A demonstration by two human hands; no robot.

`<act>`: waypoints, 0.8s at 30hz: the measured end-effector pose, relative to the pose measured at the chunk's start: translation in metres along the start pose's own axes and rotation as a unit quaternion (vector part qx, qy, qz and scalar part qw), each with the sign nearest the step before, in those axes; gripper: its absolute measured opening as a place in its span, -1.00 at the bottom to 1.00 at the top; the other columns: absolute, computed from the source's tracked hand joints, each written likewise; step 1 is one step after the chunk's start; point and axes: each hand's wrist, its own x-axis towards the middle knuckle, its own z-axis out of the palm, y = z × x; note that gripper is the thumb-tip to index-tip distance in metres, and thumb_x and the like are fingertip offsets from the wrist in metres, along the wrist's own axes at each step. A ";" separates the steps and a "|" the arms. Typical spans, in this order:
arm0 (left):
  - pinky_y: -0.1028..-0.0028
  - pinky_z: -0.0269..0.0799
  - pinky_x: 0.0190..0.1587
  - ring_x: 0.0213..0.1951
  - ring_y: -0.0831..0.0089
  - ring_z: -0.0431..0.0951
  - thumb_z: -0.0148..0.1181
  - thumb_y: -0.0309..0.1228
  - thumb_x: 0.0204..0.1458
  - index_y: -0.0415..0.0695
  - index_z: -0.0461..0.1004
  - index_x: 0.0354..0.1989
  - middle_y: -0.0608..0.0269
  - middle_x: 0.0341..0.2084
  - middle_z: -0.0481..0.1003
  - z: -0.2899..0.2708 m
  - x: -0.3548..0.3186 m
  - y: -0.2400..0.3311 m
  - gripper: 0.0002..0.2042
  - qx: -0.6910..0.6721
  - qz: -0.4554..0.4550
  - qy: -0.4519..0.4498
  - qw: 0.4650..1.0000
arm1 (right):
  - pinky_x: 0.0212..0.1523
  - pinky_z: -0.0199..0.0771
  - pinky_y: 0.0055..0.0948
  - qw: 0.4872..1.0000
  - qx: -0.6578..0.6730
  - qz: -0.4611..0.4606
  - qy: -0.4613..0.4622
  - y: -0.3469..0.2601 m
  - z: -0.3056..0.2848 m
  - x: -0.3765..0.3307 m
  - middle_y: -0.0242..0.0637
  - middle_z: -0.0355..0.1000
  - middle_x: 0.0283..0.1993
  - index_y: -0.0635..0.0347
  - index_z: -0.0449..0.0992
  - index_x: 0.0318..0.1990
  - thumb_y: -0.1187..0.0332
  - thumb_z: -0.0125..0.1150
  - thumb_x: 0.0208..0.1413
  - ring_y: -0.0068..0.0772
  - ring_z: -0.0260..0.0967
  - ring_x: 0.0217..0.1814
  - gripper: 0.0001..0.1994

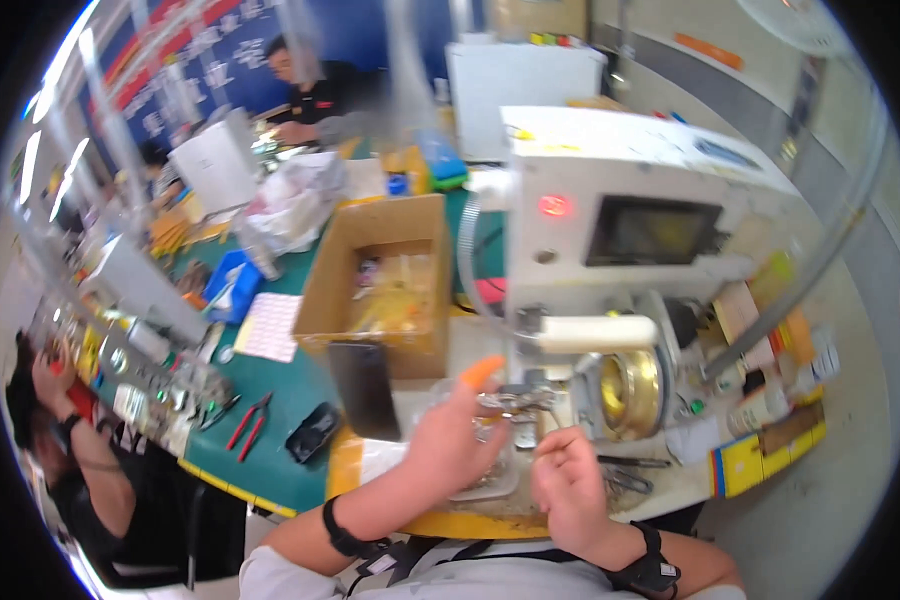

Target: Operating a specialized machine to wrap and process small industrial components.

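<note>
My left hand (pixel 452 445), an orange finger cot (pixel 482 373) on one finger, is curled at a shiny metal fixture (pixel 518 400) in front of the white machine (pixel 560 240). What sits between its fingers is too small to tell. Just right of it, my right hand (pixel 572 490) is closed in a pinch, its fingertips close below the fixture; whatever they hold is hidden. Under the left hand lies a clear plastic tray (pixel 500 487) with small pieces in it. A brass-coloured round part (pixel 630 395) is mounted on the machine, right of the fixture.
Left of the machine stand an open cardboard box (pixel 315 285) and an upright dark phone-like slab (pixel 365 390). Red-handled pliers (pixel 248 427) and a black dish (pixel 312 433) lie on the green mat (pixel 270 385). Dark tools (pixel 630 480) lie right. Co-workers sit left (pixel 100 480) and far (pixel 315 100).
</note>
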 end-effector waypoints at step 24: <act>0.47 0.44 -0.31 -0.36 0.52 0.49 0.27 -0.45 0.26 -0.30 0.14 0.45 0.05 -0.05 0.50 0.047 -0.023 0.060 -0.37 -0.216 0.097 -0.180 0.955 | -0.30 0.25 -0.53 0.900 -0.227 -0.359 0.100 -0.055 -0.101 -0.013 -0.33 0.32 -0.35 0.31 0.36 -0.03 0.50 0.16 0.36 -0.60 0.18 -0.39 -0.86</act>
